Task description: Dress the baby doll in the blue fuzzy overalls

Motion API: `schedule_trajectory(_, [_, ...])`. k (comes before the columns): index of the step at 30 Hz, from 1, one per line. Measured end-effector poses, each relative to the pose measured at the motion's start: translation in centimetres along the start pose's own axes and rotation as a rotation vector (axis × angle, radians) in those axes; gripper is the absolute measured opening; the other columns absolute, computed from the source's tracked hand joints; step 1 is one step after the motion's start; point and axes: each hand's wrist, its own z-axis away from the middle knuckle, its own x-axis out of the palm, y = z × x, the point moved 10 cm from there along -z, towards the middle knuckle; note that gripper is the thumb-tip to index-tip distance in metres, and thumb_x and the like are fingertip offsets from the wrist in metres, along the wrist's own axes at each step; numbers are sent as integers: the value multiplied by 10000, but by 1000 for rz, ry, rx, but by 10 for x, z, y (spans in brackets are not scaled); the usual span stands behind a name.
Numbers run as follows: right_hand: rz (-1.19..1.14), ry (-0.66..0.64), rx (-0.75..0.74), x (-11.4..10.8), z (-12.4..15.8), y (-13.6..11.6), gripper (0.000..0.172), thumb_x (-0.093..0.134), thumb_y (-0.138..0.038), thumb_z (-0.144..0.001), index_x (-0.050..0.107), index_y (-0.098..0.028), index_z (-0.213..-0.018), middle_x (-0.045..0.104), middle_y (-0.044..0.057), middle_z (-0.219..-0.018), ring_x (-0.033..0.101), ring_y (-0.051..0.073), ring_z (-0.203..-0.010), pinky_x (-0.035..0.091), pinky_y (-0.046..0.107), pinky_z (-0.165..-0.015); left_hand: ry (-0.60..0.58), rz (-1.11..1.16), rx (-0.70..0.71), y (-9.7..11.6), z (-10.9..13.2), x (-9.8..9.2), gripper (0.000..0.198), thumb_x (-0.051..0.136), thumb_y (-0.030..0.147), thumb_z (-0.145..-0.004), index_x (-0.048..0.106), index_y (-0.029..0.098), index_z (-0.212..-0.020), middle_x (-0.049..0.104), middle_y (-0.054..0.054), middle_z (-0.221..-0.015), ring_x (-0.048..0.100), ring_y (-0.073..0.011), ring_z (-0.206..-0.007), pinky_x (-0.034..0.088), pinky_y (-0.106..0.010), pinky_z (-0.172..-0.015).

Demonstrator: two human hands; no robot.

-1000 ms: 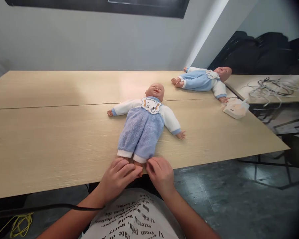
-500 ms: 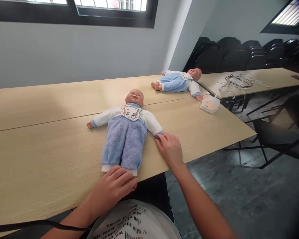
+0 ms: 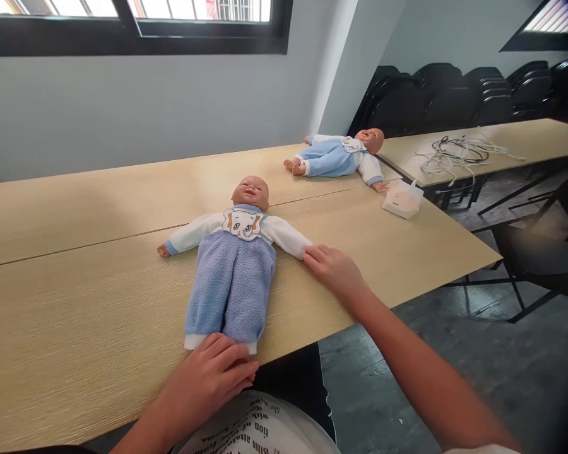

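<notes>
- Left hand (image 3: 218, 366) curls over the ankles of the near doll (image 3: 231, 277), fingers together and closed around them at the table edge.
- Right hand (image 3: 334, 268), fingers drawn together, grips the end of a white sleeve (image 3: 286, 235); the doll's small hand is hidden beneath it.
- Between and beyond the two hands, the near doll lies face up on the table (image 3: 99, 315), its head pointing away from the left hand.
- Already in place, by the look of it: blue outfit on, elephant bib (image 3: 242, 224) centred on the chest, both arms spread, legs side by side.
- Apparently unfinished: the handling itself, since neither hand is clear of the doll. How the feet and the gripped cuff sit cannot be told under the fingers.
- Well beyond the right hand, a second doll (image 3: 334, 156) in matching dress lies face up, touched by neither hand.
- Farther right of that hand sits a white box (image 3: 402, 198), beside the second doll's outstretched arm.
</notes>
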Motion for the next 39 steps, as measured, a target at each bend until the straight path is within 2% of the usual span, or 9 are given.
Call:
schedule_trajectory(8, [10,45,34,13,-5,15,341,418,-4,-1028,702,-175,-1107,740,103,-1008,676,219,-927,526,338,-810,-4,23,-9,-1,-1,2,148,674,255,-999,701,249,-1144,721,-24,-1018,626,-200,-884,486,-374,-800])
schedule_trajectory(16, [-76,141,105,19,26,54,215,489,-236,-1086,692,-165,-1084,756,133,-1040,707,250,-975,553,389,-872,-1,73,-44,-4,-1,0,134,669,268,-1005,692,248,-1135,724,-17,-1020,636,-199,-899,490,-375,-806])
schedule_trajectory(19, [-98,191,115,11,25,52,176,525,-239,-1066,687,-172,-1077,753,127,-1041,702,253,-948,551,389,-852,-9,69,-47,-4,-1,0,146,675,263,-1000,687,255,-1146,726,-14,-1020,648,-201,-908,496,-377,-808])
schedule_trajectory(22, [-216,237,151,-4,5,27,153,562,-241,-1034,680,-185,-1114,731,127,-1071,682,272,-980,546,420,-882,-14,113,-64,-2,-7,2,185,688,274,-992,682,265,-1176,730,-18,-1033,652,-207,-941,514,-371,-826])
schedule_trajectory(25, [-432,255,165,-21,-33,-19,142,558,-239,-1022,667,-203,-1106,706,113,-1069,665,270,-995,539,428,-902,52,223,-102,6,-23,4,188,688,277,-990,685,267,-1178,733,-18,-1019,645,-191,-945,537,-350,-841])
schedule_trajectory(30, [-572,110,13,-26,-120,-104,118,592,-228,-1005,662,-192,-1093,697,88,-1095,636,250,-1039,508,402,-954,235,371,-7,21,-56,-10,94,662,258,-989,701,244,-1073,750,-22,-968,654,-144,-928,560,-298,-882])
schedule_trajectory(33, [-459,-14,-107,-13,-169,-138,93,613,-232,-1004,680,-184,-1049,703,73,-1029,642,238,-972,502,370,-883,345,248,-2,-20,-50,-40,91,613,242,-990,695,268,-1020,747,-17,-900,660,-159,-878,560,-339,-873])
schedule_trajectory(37, [-308,-103,-267,9,-220,-173,129,595,-242,-1025,694,-163,-1049,699,91,-1058,661,233,-951,495,331,-813,619,-79,-500,-166,10,-96,153,516,261,-1017,666,241,-1039,713,-67,-964,642,-231,-925,537,-429,-897])
schedule_trajectory(39, [-271,-128,-328,21,-239,-190,155,569,-231,-1037,697,-155,-1077,696,105,-1076,669,232,-959,499,328,-812,572,-225,-785,-235,42,-102,280,515,331,-1025,624,196,-1244,689,-135,-1154,614,-292,-1076,502,-487,-984])
